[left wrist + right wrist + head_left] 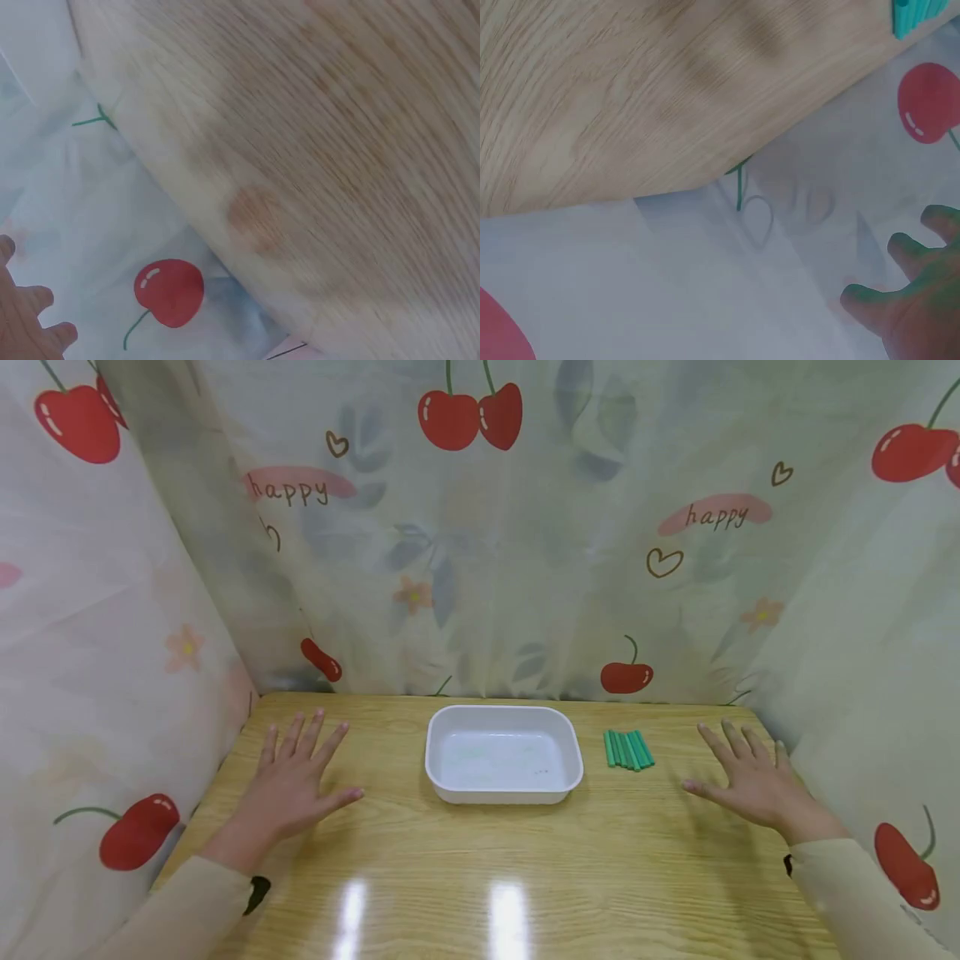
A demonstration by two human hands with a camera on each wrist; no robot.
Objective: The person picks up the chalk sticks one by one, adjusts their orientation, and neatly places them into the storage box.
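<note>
- Head: I see the left hand [294, 785] and the right hand [757, 783] well apart, each splayed over the pale wood-grain table [442, 868]. The row of short, thin green sticks [628, 750] lies on the table between them, nearer the right hand but not touching it; the white, rounded rectangular tray [504, 797] sits between sticks and left hand.
- Left wrist: I get part of the left hand, lower left, against pale cherry-printed sheeting [90, 202].
- Right wrist: I find the right hand lower right, apart from the sticks, cropped at upper right.
</note>
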